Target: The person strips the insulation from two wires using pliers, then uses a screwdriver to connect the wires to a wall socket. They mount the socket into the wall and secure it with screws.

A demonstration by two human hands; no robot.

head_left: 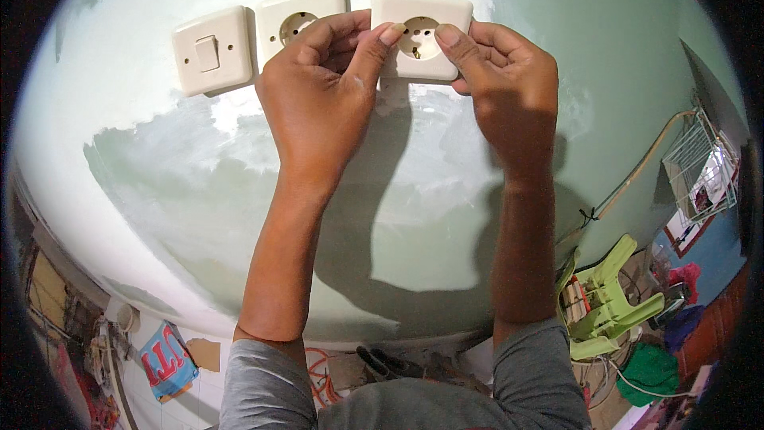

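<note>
A cream square wall socket (419, 6) with a round recessed face is held at the wall between my two hands. My left hand (322, 84) grips its left edge, thumb on the front beside the recess and fingers curled at the side. On the opposite edge my right hand (509, 84) does the same, its thumb by the right rim of the recess. Most of the fingertips are hidden behind the plate. A second cream socket (318, 1) sits just left, partly covered by my left hand. Farther left is a cream light switch (208, 52).
Patchy white and green paint covers the wall (398, 247). Low on the right lies an upturned lime-green plastic stool (609, 302) near a green cloth (649, 374). A white wire rack (700, 163) hangs at far right. At lower left is a blue printed sheet (169, 362).
</note>
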